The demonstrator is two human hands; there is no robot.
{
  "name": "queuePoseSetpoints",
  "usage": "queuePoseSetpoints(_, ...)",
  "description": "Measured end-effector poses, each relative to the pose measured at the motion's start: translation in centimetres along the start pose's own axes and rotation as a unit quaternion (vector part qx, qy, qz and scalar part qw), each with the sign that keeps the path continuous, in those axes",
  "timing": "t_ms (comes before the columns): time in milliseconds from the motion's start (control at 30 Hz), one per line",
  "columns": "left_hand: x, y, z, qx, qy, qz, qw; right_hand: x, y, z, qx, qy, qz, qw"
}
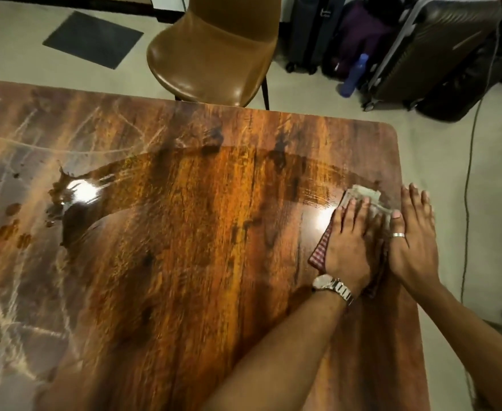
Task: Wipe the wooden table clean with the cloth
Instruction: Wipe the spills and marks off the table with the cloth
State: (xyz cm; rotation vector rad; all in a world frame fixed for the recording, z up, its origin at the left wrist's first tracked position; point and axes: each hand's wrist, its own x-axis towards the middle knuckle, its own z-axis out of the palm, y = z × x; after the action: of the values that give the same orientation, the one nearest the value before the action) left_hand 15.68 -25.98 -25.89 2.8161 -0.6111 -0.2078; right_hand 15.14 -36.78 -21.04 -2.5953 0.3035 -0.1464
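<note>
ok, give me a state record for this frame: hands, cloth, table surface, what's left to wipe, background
left hand: flat on cloth, fingers straight, watch on wrist
right hand: flat beside it near the table's right edge, thumb touching cloth, wears a ring
cloth: red-checked, pale part at the front, pressed to table
table: glossy wood, wet arc running left from cloth
remaining: puddle and brown drops at far left
background: brown chair, suitcases, blue bottle on floor
</note>
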Motion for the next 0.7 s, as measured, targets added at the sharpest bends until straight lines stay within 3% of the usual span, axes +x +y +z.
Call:
queuePoseSetpoints(167,-7.1,-10.9,-2.0,-0.057,0.040,-0.058,0.996,0.5,-2.1,2.8,-0.011,-0.014,-0.046,0.999)
queuePoseSetpoints(467,-14.7,-37.1,-9.6,0.004,0.047,-0.341,0.939,-0.5,-9.8,5.7,0.035,-0.057,-0.047,0.997)
queuePoseSetpoints(600,-9.8,-39.4,-10.6,0.009,0.070,-0.393,0.917,-0.6,-7.5,4.7,0.011,-0.050,-0.043,0.998)
queuePoseSetpoints(700,-4.2,-37.4,-10.4,0.020,0.075,-0.371,0.925,0.2,-4.5,3.7,-0.014,-0.029,-0.032,0.999)
